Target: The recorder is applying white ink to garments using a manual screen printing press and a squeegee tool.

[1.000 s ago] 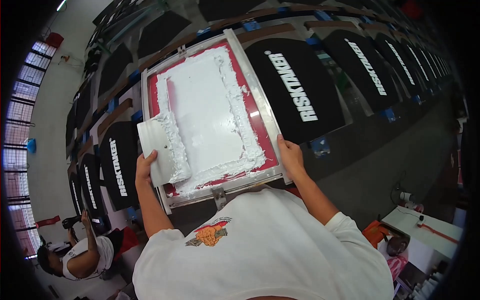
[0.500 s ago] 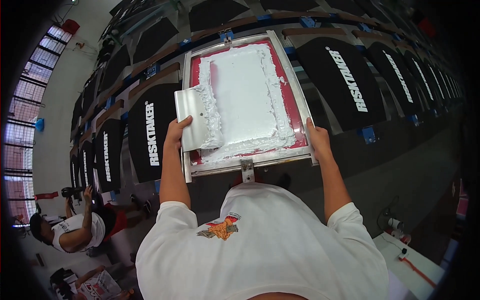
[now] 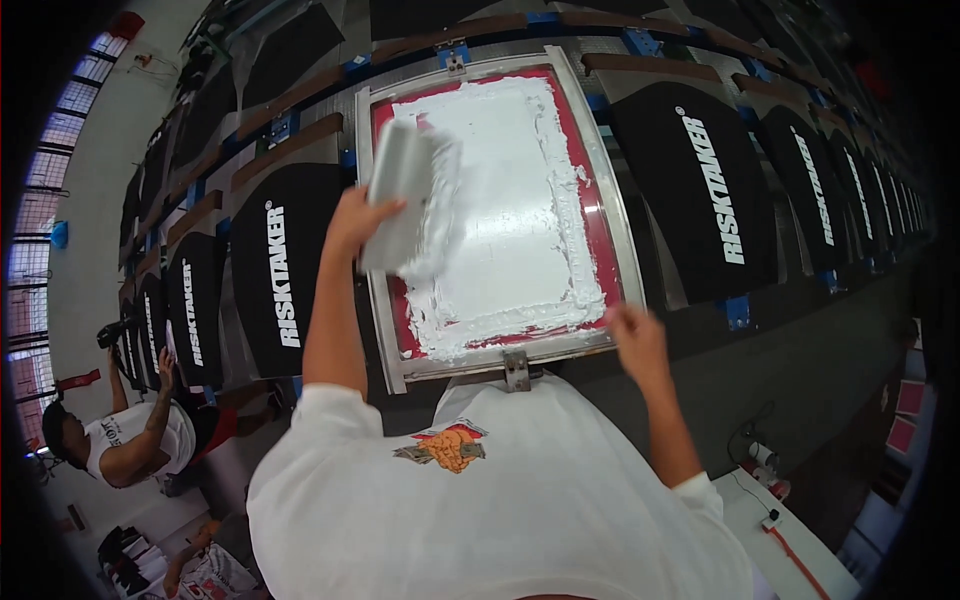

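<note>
Dark grey floor (image 3: 740, 390) on the right, pale wall (image 3: 100, 150) and barred windows (image 3: 48, 195) at left; between, long curving rows of black panels (image 3: 655, 185) with white lettering, brown strips (image 3: 650, 66) along the far edges. In the middle, a rectangular screen frame (image 3: 619, 210) of bare metal, red border (image 3: 600, 255) inside, filled with white paste (image 3: 500, 190), smooth at centre, ridged and lumpy at the sides. Over the frame's left part, a silver scraper (image 3: 397, 165), motion-blurred, paste thick along its right edge; pinching its left side, the left hand (image 3: 360, 220), thumb on top. By the frame's lower right corner, the right hand (image 3: 637, 340), too blurred to tell whether spread or pinching. Metal bracket (image 3: 516, 372) at the near edge, close against a white shirt (image 3: 490, 530). Lower left, a co-worker (image 3: 140, 440) with a black device (image 3: 112, 332); lower right, a white tabletop (image 3: 738, 540) with an orange strap (image 3: 795, 560).
</note>
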A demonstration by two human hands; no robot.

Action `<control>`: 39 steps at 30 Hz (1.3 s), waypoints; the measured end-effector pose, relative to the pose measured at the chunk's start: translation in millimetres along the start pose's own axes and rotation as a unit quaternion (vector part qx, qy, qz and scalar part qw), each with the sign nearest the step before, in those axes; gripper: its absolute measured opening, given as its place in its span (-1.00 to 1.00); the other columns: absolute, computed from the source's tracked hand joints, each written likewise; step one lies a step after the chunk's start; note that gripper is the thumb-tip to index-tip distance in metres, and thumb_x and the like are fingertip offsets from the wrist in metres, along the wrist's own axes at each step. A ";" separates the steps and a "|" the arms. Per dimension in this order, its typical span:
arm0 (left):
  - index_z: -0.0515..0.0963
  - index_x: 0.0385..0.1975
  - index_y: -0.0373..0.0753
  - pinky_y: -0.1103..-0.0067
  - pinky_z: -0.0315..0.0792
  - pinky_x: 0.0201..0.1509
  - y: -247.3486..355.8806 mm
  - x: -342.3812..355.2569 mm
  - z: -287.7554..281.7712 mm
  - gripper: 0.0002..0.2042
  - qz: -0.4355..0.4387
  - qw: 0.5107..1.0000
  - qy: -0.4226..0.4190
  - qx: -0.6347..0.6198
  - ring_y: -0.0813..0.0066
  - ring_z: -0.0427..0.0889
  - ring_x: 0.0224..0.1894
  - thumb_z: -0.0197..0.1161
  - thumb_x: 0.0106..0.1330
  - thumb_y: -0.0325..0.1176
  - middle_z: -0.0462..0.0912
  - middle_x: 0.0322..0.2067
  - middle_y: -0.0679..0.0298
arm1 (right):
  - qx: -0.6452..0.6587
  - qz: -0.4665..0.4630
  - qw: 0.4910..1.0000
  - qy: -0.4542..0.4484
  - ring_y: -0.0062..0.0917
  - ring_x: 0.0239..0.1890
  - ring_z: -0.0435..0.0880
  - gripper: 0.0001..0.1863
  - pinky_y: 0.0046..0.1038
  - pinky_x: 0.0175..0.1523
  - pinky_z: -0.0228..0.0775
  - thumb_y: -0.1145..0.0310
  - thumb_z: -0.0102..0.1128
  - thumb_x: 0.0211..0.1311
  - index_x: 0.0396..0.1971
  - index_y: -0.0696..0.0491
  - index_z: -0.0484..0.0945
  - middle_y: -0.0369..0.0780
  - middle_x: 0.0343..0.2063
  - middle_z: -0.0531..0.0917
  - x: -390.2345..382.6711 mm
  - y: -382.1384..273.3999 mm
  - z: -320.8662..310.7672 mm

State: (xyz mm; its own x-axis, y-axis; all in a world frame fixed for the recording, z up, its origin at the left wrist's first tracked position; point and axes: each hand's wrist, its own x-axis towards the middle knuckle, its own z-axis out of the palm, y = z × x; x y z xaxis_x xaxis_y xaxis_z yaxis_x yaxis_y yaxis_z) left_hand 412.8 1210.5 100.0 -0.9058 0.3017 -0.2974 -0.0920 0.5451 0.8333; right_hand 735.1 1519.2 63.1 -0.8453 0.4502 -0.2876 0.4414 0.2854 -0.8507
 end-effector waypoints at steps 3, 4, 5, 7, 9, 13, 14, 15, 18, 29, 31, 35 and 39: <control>0.57 -0.11 -0.27 0.40 0.49 -0.11 71.8 82.5 10.4 -0.47 0.131 0.934 -0.010 0.333 0.27 0.67 -0.30 0.42 -0.10 -0.11 0.67 -0.29 0.08 | 0.008 0.127 0.958 -0.257 -0.42 -0.34 0.63 -0.65 -0.40 -0.21 0.43 0.17 0.19 0.16 -0.24 0.16 0.59 -0.13 -0.39 0.66 -34.5 5.4 44.4; 0.56 -0.06 -0.15 0.39 0.49 -0.10 91.4 102.3 26.7 -0.49 0.154 0.914 0.002 0.376 0.23 0.66 -0.26 0.41 -0.08 -0.13 0.66 -0.25 0.10 | -0.032 0.090 0.960 -0.265 -0.44 -0.38 0.62 -0.65 -0.42 -0.23 0.43 0.16 0.20 0.15 -0.25 0.16 0.59 -0.16 -0.40 0.67 -41.9 6.1 62.7; 0.54 -0.02 -0.03 0.34 0.49 -0.08 98.3 122.3 35.2 -0.52 0.226 0.870 0.030 0.436 0.20 0.65 -0.23 0.38 -0.03 -0.15 0.65 -0.23 0.11 | 0.014 0.112 0.947 -0.302 -0.44 -0.40 0.62 -0.65 -0.41 -0.24 0.43 0.16 0.21 0.13 -0.27 0.17 0.60 -0.15 -0.43 0.67 -41.5 -4.5 80.7; 0.56 -0.14 -0.02 0.30 0.51 -0.17 84.9 158.0 55.8 -0.68 0.292 0.839 0.086 0.451 0.19 0.63 -0.20 0.26 0.04 -0.33 0.65 -0.27 0.15 | 0.055 0.139 0.927 -0.343 -0.44 -0.43 0.63 -0.65 -0.41 -0.24 0.43 0.16 0.23 0.11 -0.29 0.18 0.61 -0.14 -0.46 0.68 -42.4 -8.7 89.5; 0.56 -0.23 -0.07 0.30 0.52 -0.24 43.3 166.3 82.9 -0.73 0.325 0.820 0.127 0.454 0.19 0.61 -0.22 0.18 0.02 -0.45 0.64 -0.32 0.18 | -0.043 0.114 0.938 -0.324 -0.39 -0.46 0.62 -0.65 -0.43 -0.24 0.43 0.19 0.27 0.06 -0.31 0.20 0.60 -0.08 -0.48 0.66 -39.8 0.9 94.7; 0.57 -0.23 -0.07 0.31 0.52 -0.27 -15.1 84.8 108.2 -0.70 0.368 0.815 0.193 0.403 0.18 0.58 -0.29 0.16 -0.01 -0.50 0.62 -0.36 0.18 | -0.071 0.081 0.947 -0.304 -0.56 -0.52 0.56 -0.72 -0.48 -0.34 0.38 0.28 0.28 0.06 -0.38 0.23 0.57 -0.15 -0.61 0.60 -43.1 4.8 99.1; 0.58 -0.22 -0.07 0.31 0.52 -0.26 -6.0 60.7 104.5 -0.69 0.367 0.834 0.138 0.387 0.16 0.59 -0.29 0.17 -0.02 -0.50 0.63 -0.36 0.17 | -0.072 0.056 0.959 -0.269 -0.52 -0.52 0.57 -0.72 -0.46 -0.34 0.39 0.29 0.27 0.07 -0.39 0.24 0.56 -0.12 -0.60 0.60 -46.5 9.8 101.7; 0.58 -0.21 -0.08 0.31 0.51 -0.26 3.3 39.3 98.7 -0.67 0.362 0.851 0.082 0.371 0.15 0.59 -0.30 0.17 -0.04 -0.51 0.63 -0.36 0.15 | -0.073 0.031 0.969 -0.235 -0.47 -0.51 0.59 -0.73 -0.43 -0.34 0.40 0.31 0.25 0.07 -0.41 0.25 0.54 -0.09 -0.59 0.60 -51.2 13.7 104.9; 0.59 -0.19 -0.09 0.34 0.50 -0.25 34.4 -24.5 83.3 -0.64 0.309 0.880 0.003 0.360 0.11 0.61 -0.34 0.18 -0.07 -0.52 0.64 -0.39 0.13 | -0.091 0.006 0.971 -0.221 -0.14 -0.34 0.63 -0.71 -0.27 -0.21 0.44 0.25 0.21 0.06 -0.39 0.21 0.57 0.01 -0.45 0.63 -50.5 16.3 105.2; 0.60 -0.21 -0.11 0.32 0.49 -0.20 20.3 -164.6 105.7 -0.60 0.217 0.906 -0.075 0.356 0.08 0.62 -0.30 0.12 -0.13 -0.55 0.64 -0.40 0.08 | -0.093 -0.082 0.970 -0.207 -0.51 -0.51 0.54 -0.61 -0.48 -0.34 0.39 0.14 0.23 0.15 -0.25 0.20 0.56 -0.17 -0.53 0.62 -52.6 -2.7 76.2; 0.61 -0.21 -0.07 0.29 0.49 -0.21 2.7 -162.6 114.2 -0.60 0.200 0.899 -0.092 0.379 0.09 0.62 -0.28 0.11 -0.12 -0.53 0.65 -0.37 0.10 | -0.083 -0.106 0.963 -0.234 -0.42 -0.41 0.58 -0.54 -0.41 -0.24 0.40 0.16 0.30 0.07 -0.14 0.18 0.51 -0.15 -0.43 0.63 -48.9 -63.6 37.9; 0.60 -0.27 -0.09 0.24 0.44 -0.12 16.6 -154.0 121.9 -0.67 0.151 0.895 -0.114 0.404 0.13 0.63 -0.29 0.16 -0.10 -0.51 0.64 -0.42 0.10 | -0.353 -0.444 0.824 0.015 -0.31 -0.15 0.56 -0.46 -0.32 -0.04 0.36 0.19 0.43 -0.19 -0.12 0.04 0.51 -0.17 -0.33 0.60 16.8 -70.9 43.1; 0.58 -0.41 -0.16 0.01 0.15 0.16 -11.5 -176.4 95.1 -0.79 0.185 0.869 -0.015 0.459 0.20 0.59 -0.35 0.23 -0.13 -0.48 0.59 -0.50 0.12 | -0.409 -0.323 0.839 -0.156 -0.27 -0.41 0.60 -0.87 -0.24 -0.30 0.45 0.44 0.17 -0.04 -0.42 0.01 0.51 -0.19 -0.55 0.56 35.6 -44.8 60.5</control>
State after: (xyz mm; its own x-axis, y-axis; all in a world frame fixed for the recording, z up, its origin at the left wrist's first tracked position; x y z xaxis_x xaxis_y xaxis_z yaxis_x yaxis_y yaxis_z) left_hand 613.0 1225.4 98.6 -0.7909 0.6018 -0.1110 0.5842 0.7965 0.1561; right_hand 667.1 1471.3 64.5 -0.9691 -0.2290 -0.0915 -0.1886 0.9274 -0.3231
